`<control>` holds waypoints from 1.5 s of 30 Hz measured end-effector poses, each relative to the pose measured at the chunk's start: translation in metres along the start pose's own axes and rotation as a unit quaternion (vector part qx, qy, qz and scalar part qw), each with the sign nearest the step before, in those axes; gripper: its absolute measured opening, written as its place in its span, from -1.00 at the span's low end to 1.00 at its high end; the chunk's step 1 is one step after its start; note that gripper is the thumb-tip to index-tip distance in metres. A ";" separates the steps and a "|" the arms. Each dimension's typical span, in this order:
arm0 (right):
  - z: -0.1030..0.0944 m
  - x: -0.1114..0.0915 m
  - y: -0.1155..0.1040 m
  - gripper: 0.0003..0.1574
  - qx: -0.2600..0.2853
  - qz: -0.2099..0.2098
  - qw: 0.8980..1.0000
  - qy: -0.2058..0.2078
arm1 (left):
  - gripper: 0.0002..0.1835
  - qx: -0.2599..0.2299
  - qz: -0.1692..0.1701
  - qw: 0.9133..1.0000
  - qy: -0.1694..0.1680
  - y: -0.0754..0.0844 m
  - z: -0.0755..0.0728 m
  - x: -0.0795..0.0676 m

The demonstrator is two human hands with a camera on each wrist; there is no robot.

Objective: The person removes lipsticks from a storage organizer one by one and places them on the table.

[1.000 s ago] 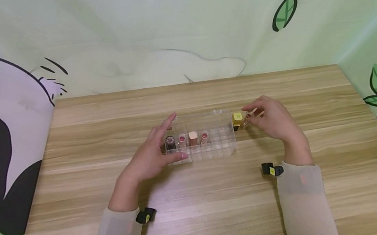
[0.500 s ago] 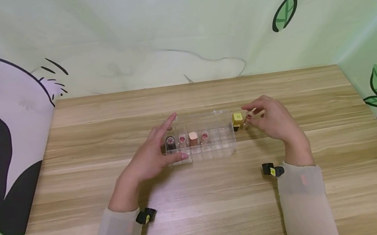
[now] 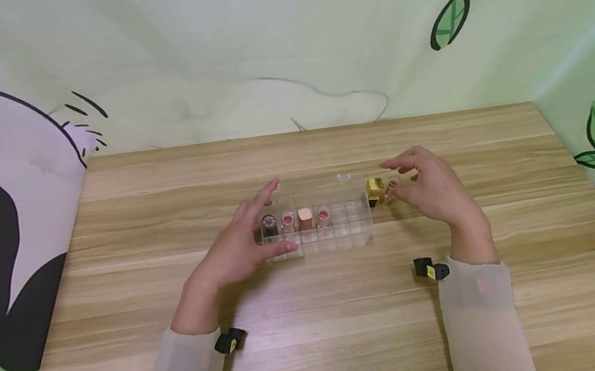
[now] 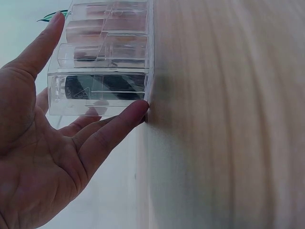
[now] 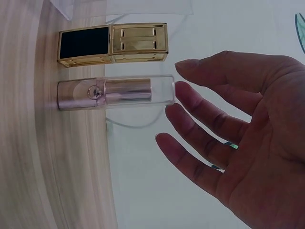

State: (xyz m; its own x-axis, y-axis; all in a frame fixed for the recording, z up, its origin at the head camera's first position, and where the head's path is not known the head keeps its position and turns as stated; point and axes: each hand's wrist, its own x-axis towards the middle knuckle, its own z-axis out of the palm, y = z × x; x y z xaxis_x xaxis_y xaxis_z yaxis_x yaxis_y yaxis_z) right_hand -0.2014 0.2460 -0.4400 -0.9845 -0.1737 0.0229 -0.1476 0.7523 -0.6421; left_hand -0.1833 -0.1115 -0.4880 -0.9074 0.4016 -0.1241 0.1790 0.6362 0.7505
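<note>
A clear acrylic lipstick organizer stands mid-table, holding several lipsticks in its left slots; a black one is nearest its left end. My left hand spans that end, thumb along the near side, fingers mostly straight and touching it. Right of the organizer, a gold-and-black lipstick stands upright. Beside it stands a pinkish lipstick with a clear cap. My right hand is at the capped lipstick's top, fingers spread and relaxed; whether a fingertip touches the cap I cannot tell.
The wooden table reaches back to a pale green cloth backdrop with painted leaves. Small black wrist cameras sit at both sleeve cuffs.
My right hand has risen slightly, and its thumb and fingers have spread apart around the clear-capped lipstick, which shows more fully. The left hand and organizer have not visibly moved.
</note>
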 end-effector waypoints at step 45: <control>0.013 -0.002 -0.036 -0.73 0.050 -0.088 0.994 -0.031 | 0.20 0.001 -0.001 1.000 -0.004 0.001 -0.002 -0.001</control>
State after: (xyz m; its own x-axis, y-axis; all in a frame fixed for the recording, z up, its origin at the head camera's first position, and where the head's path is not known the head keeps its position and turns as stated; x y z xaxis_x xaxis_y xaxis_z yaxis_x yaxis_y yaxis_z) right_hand -0.1927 0.2112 -0.4265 -0.9363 -0.3379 0.0961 -0.3034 0.6399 -0.7061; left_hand -0.1827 -0.1124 -0.4863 -0.9049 0.4050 -0.1311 0.1777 0.6391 0.7483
